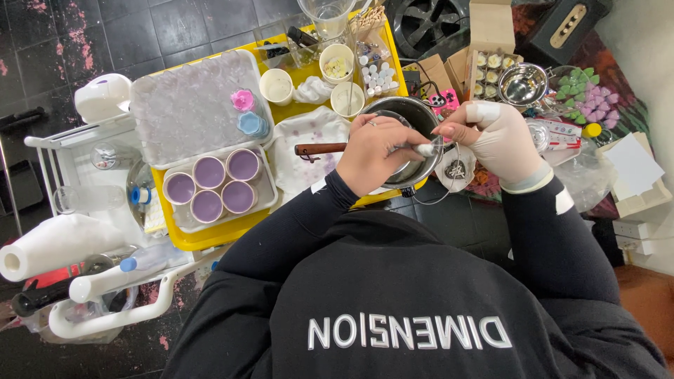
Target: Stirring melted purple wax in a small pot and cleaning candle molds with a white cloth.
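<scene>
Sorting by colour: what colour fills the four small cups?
Purple, in the four small cups, head view.

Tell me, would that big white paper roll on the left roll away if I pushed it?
Probably: the white paper roll lies on its round side on the white cart. It looks soft and likely light, so it would squash a bit rather than break.

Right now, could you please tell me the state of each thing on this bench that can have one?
Left hand: bare, closed on a thin tool over the pot.
Right hand: gloved, pinching the tool's tip.
Metal pot: open, wooden handle pointing left.
Four round cups: filled with purple.
White cup: upright, filled white.
Cardboard box: lid open.
Paper towel roll: lying on its side.
</scene>
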